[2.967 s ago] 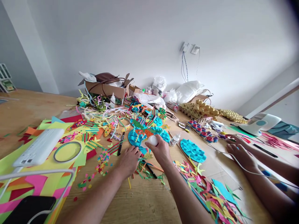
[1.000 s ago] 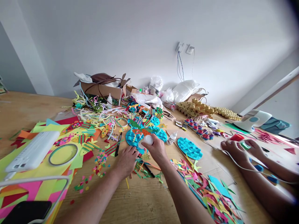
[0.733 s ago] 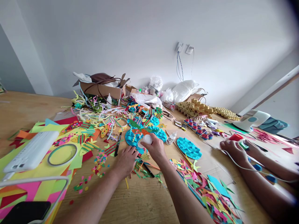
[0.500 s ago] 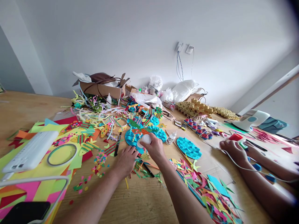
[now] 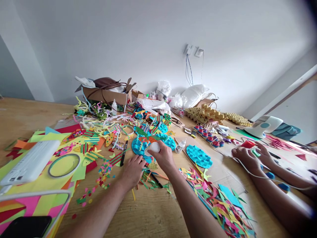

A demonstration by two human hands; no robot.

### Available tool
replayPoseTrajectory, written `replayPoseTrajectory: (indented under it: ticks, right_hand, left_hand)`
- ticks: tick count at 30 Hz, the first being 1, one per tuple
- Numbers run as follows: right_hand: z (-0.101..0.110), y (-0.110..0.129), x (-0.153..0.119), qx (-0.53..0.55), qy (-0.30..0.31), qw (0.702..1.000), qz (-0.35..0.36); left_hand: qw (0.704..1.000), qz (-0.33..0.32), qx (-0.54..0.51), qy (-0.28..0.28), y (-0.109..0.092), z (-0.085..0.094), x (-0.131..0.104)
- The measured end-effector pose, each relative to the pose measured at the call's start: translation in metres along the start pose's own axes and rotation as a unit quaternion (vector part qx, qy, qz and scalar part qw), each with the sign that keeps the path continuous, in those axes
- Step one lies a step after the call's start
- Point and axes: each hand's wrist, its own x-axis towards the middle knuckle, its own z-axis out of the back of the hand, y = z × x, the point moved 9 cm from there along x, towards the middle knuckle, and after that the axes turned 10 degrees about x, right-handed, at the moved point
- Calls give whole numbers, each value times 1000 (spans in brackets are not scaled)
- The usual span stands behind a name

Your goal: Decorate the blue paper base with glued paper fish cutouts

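My right hand [image 5: 163,157] is closed around a white glue bottle [image 5: 155,147], tipped with its round base toward me. It is over a blue-painted egg-carton piece [image 5: 137,145] bearing paper fish, and the bottle's tip is hidden. Fingers slightly apart and bent, my left hand [image 5: 133,169] rests at the near edge of that piece; nothing shows in it. An orange paper fish [image 5: 150,139] lies just beyond the bottle. Close to my right hand stands a small white bottle [image 5: 180,145], with another blue egg-carton piece [image 5: 198,156] to its right.
Paper scraps [image 5: 223,208] spread at the right front. A white power bank [image 5: 31,162] and tape roll [image 5: 64,165] lie on coloured paper at left. A co-worker's hands [image 5: 246,158] hold a red piece. Behind are pipe cleaners [image 5: 99,123], a cardboard box [image 5: 106,96] and egg trays [image 5: 205,114].
My hands and the bottle keep nearly the same place over the blue piece. The view has shifted slightly. At right, the co-worker's farther hand has moved up to the red piece.
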Motion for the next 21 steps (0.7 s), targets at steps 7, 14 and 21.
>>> replayPoseTrajectory:
  ticks: [7, 14, 21]
  right_hand:
    - [-6, -4, -3, 12, 23, 1000, -12]
    - [-4, -6, 1, 3, 0, 1000, -18]
    - [-6, -9, -2, 18, 15, 999, -25]
  left_hand:
    - [1000, 2, 0, -13, 0, 2, 0]
    - [1000, -2, -1, 5, 0, 3, 1]
    - [1000, -2, -10, 4, -1, 5, 0]
